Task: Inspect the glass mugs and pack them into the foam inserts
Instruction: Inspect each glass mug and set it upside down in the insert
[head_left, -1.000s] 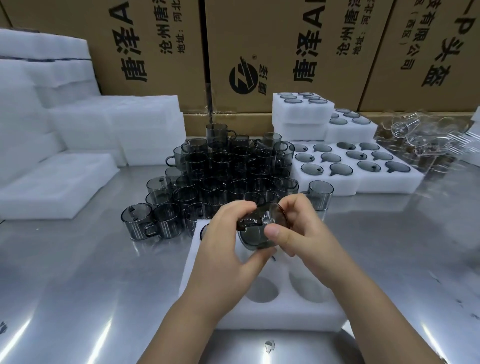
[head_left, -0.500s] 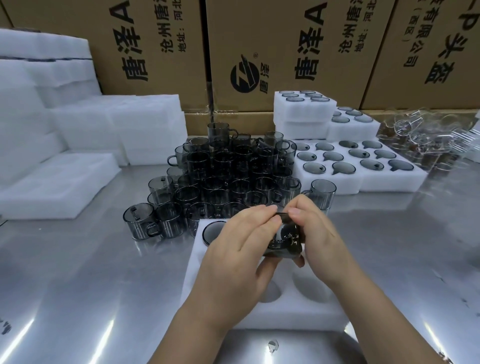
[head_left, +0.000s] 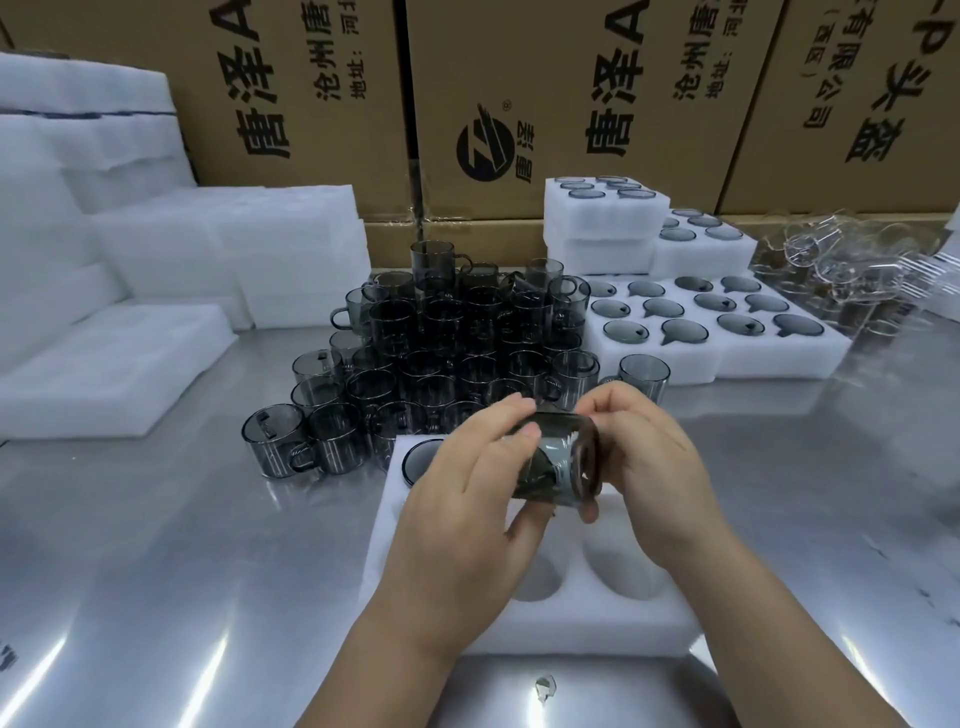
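Near edge: a small shiny scrap (head_left: 545, 686) lies on the steel table (head_left: 156, 571), just in front of the near foam insert (head_left: 597, 623). Your forearms come in from the btm and converge above that insert. L hand (head_left: 467, 499): back to camera, fingers curled over the top of the held mug (head_left: 556, 467), thumb underneath, so grasping it. R hand (head_left: 660, 467): fingers over the top, thumb tip below, pinching the mug's other end. The mug is smoky grey and lies on its side in the air over the insert, one round end toward your R palm; handle position can't tell. Two bare pockets show below the hands; the far-L pocket holds a packed mug (head_left: 421, 460). Behind it is a dense cluster of grey mugs (head_left: 441, 353), stacked in tiers. To the R are filled inserts (head_left: 727, 358) and clear glassware (head_left: 831, 270); to the L, foam slabs (head_left: 104, 364). At the back stand cardboard boxes (head_left: 519, 78).
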